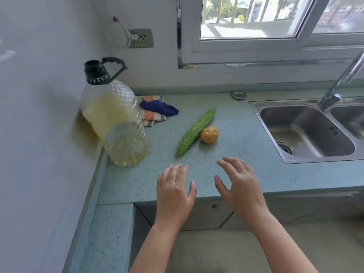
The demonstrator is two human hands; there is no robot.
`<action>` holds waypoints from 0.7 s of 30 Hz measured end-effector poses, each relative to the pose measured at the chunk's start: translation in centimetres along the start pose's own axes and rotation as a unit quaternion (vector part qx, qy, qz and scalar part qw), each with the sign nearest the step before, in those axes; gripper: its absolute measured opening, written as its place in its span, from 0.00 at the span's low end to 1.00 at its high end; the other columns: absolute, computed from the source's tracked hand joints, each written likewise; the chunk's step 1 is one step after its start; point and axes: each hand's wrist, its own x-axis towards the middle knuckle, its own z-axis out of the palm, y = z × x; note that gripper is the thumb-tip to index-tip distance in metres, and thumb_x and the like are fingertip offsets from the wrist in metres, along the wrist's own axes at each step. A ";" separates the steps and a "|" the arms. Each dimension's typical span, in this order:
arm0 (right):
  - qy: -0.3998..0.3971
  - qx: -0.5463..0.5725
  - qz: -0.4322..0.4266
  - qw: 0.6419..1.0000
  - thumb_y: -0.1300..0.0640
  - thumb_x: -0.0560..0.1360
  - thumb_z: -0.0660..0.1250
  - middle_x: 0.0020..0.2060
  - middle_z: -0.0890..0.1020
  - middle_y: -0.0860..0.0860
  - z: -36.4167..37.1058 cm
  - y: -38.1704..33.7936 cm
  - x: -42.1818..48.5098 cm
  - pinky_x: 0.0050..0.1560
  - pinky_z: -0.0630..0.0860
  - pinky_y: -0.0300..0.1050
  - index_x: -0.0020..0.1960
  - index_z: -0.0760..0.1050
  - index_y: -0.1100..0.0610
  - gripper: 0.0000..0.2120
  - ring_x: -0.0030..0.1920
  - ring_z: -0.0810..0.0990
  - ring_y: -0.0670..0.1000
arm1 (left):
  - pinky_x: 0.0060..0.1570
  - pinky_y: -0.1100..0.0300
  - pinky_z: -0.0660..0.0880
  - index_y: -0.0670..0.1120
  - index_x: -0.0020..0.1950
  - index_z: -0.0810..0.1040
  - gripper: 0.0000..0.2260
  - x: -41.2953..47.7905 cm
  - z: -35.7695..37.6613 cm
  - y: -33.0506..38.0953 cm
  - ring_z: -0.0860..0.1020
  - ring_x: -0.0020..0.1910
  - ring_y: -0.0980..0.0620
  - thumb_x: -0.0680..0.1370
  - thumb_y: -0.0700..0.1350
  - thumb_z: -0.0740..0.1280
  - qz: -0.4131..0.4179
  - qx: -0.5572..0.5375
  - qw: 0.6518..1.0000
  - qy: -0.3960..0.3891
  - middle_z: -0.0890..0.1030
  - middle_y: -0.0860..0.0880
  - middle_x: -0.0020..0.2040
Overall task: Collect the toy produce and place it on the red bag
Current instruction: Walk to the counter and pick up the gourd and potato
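Note:
A long bumpy green toy bitter gourd (195, 133) lies diagonally on the pale blue counter (246, 174). A small yellow-brown toy potato (209, 134) rests against its right side. My left hand (174, 191) hovers over the counter's front edge, fingers spread, holding nothing, just below the gourd's near tip. My right hand (239, 184) hovers beside it, also open and empty, below the potato. No red bag is in view.
A big oil bottle (116, 123) with a black cap stands at the left by the wall. Folded cloths (155, 111), one dark blue, lie behind it. A steel sink (307, 131) and tap (342, 79) are at the right.

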 end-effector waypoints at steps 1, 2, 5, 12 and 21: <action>-0.003 -0.003 0.004 1.000 0.48 0.71 0.58 0.53 0.81 0.57 0.3 0.5 0.8 0.52 0.75 0.63 0.55 0.77 0.60 0.21 0.54 0.77 0.62 | 0.57 0.45 0.71 0.40 0.59 0.77 0.21 0.9 0.6 -0.2 0.76 0.57 0.41 0.73 0.51 0.57 0.000 -0.001 1.000 -0.006 0.79 0.42 0.56; -0.006 -0.005 0.006 1.000 0.48 0.70 0.58 0.53 0.81 0.57 0.6 1.1 1.6 0.52 0.75 0.63 0.55 0.77 0.60 0.21 0.54 0.77 0.62 | 0.58 0.45 0.71 0.40 0.59 0.77 0.21 1.8 1.2 -0.4 0.76 0.57 0.41 0.73 0.51 0.57 -0.001 -0.003 1.000 -0.010 0.79 0.42 0.56; -0.029 -0.002 0.005 1.000 0.47 0.71 0.58 0.53 0.80 0.57 1.8 3.0 4.3 0.53 0.75 0.61 0.56 0.76 0.60 0.22 0.55 0.77 0.61 | 0.58 0.46 0.70 0.40 0.60 0.76 0.21 5.1 3.0 -0.8 0.76 0.57 0.41 0.73 0.51 0.57 -0.007 -0.010 1.000 -0.021 0.79 0.42 0.57; -0.078 0.020 -0.007 0.997 0.49 0.67 0.66 0.52 0.80 0.56 5.6 8.4 11.9 0.52 0.75 0.56 0.57 0.76 0.58 0.21 0.53 0.77 0.60 | 0.58 0.46 0.70 0.41 0.61 0.76 0.22 12.7 7.3 -1.9 0.75 0.58 0.42 0.73 0.51 0.57 -0.029 -0.009 0.998 -0.058 0.78 0.42 0.58; -0.163 0.057 -0.021 0.985 0.51 0.64 0.73 0.55 0.79 0.55 11.3 14.2 18.0 0.52 0.75 0.55 0.58 0.74 0.55 0.24 0.55 0.76 0.60 | 0.59 0.47 0.69 0.42 0.63 0.75 0.25 19.1 13.3 -3.8 0.74 0.60 0.40 0.73 0.54 0.56 -0.093 -0.012 0.989 -0.114 0.76 0.41 0.61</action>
